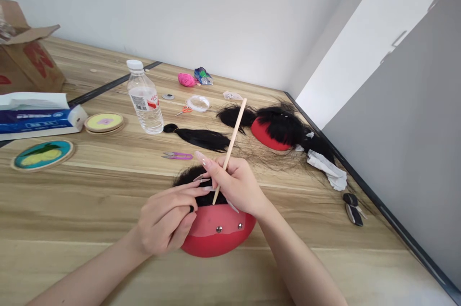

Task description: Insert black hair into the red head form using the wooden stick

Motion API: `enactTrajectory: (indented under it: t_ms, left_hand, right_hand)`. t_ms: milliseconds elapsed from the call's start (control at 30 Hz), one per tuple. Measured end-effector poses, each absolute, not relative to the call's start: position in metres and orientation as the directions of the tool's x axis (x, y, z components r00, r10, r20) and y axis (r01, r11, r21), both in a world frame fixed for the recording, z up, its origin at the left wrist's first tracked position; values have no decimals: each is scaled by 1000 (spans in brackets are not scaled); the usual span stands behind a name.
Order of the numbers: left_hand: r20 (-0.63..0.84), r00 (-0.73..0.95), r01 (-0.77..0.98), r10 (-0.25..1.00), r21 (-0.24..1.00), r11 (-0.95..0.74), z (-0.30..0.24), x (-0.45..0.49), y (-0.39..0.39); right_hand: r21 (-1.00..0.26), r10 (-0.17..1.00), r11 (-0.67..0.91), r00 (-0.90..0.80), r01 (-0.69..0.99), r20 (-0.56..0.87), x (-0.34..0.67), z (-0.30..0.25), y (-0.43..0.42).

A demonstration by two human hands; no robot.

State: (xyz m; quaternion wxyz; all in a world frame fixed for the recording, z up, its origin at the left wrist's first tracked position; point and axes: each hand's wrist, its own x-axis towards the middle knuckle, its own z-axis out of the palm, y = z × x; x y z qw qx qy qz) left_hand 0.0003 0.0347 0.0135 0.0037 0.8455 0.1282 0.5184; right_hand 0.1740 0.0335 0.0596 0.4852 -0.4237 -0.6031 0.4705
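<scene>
Wooden table [108,200] up against a white wall, pretty cluttered. Red dome [216,236] sat right at the near edge, black hair [187,176] pinned over its top, probably parked that close so both hands could work on it. Left hand [163,222] curled against the dome's side, fingers pinched together on a bit of hair, looked like steadying it. Right hand [239,183] closed around a wooden stick [230,145], gripped like a pencil, tip down in the hair. Just beyond lay purple snips [177,155] and a loose black hair bundle [200,138], handy within reach. Farther back stood a water bottle [144,99], a second red dome [268,135] with hair, and a tissue box [36,118] off left.
</scene>
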Motion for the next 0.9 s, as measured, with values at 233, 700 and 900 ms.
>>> enactTrajectory:
  t_ms: [233,700,900]
  left_hand:
    - [877,442,189,188,114,-975,15,0,33]
    - [875,445,212,192,106,-972,15,1,32]
    - [869,458,209,189,101,-973,16,0,31]
  right_hand:
    - [-960,951,245,-224,133,212,177,59,34]
    - [-912,955,271,-203,307,216,174,61,29]
    - [-913,957,267,-196,307,213,173,62,29]
